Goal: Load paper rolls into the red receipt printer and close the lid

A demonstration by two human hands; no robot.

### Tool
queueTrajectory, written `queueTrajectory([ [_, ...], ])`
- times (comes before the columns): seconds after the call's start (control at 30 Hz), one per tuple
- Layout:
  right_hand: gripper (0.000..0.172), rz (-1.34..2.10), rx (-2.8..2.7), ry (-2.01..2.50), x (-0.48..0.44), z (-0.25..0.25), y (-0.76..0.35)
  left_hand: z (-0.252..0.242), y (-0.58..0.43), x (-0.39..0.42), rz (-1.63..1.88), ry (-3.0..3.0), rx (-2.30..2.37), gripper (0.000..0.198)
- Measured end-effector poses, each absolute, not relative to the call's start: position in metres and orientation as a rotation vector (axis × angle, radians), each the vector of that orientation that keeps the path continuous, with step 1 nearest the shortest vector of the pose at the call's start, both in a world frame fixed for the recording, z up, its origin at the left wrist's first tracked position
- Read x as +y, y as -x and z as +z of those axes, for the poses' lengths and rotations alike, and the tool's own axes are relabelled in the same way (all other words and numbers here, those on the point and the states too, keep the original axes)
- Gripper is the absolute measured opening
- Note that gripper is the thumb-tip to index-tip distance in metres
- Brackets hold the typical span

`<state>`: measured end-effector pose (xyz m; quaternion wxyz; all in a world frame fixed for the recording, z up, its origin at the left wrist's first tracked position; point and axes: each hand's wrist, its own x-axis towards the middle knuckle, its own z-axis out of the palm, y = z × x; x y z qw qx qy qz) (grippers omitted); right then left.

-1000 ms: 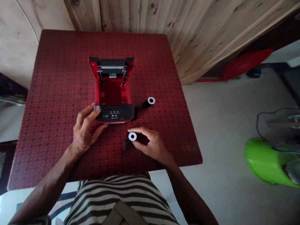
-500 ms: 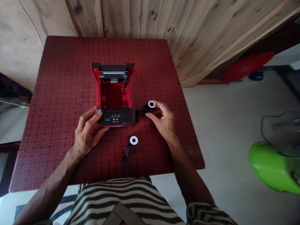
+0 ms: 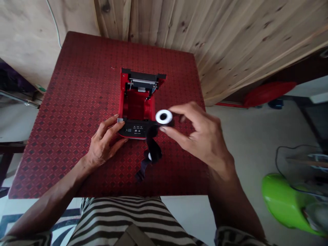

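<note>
A small red and black printer (image 3: 137, 102) sits open on the red patterned table (image 3: 77, 102), its lid tipped back and its red bay showing. My left hand (image 3: 104, 145) rests against the printer's front left corner, fingers curled on the black control panel. My right hand (image 3: 202, 136) is raised above the table, pinching a black ribbon roll with a white core (image 3: 164, 117). A loose black ribbon tail (image 3: 153, 147) hangs down from that roll. A second roll (image 3: 149, 156) lies on the table below, mostly hidden behind the hanging tail, with its own ribbon end trailing toward me.
A wooden plank wall (image 3: 205, 34) stands behind and to the right of the table. A green object (image 3: 284, 201) with a wire frame sits on the floor at right. A red item (image 3: 266, 93) lies by the wall base. My striped clothing (image 3: 128, 218) fills the bottom.
My right hand left the near roll on the table, reached the far roll beside the printer, and has now lifted it up with its ribbon hanging. My left hand stayed on the printer.
</note>
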<state>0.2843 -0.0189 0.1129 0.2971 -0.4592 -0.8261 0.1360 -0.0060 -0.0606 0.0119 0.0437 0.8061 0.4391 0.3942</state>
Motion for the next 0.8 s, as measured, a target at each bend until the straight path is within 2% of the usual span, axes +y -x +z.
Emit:
queueTrajectory([
  [0.1, 0.020, 0.305, -2.457, 1.162, 0.010, 0.119, -0.249, 0.010, 0.007, -0.062, 1.186, -2.460, 1.337, 0.069],
  [0.33, 0.018, 0.231, -2.711, 1.493, 0.033, 0.113, -0.204, 0.006, 0.006, -0.064, 1.184, -2.433, 1.335, 0.072],
  [0.6, 0.034, 0.231, -2.863, 1.543, 0.042, 0.104, -0.191, 0.005, 0.005, -0.063, 1.190, -2.427, 1.332, 0.078],
  [0.8, 0.033, 0.299, -2.895, 1.472, 0.056, 0.096, -0.189, 0.006, 0.005, -0.062, 1.186, -2.438, 1.342, 0.081],
])
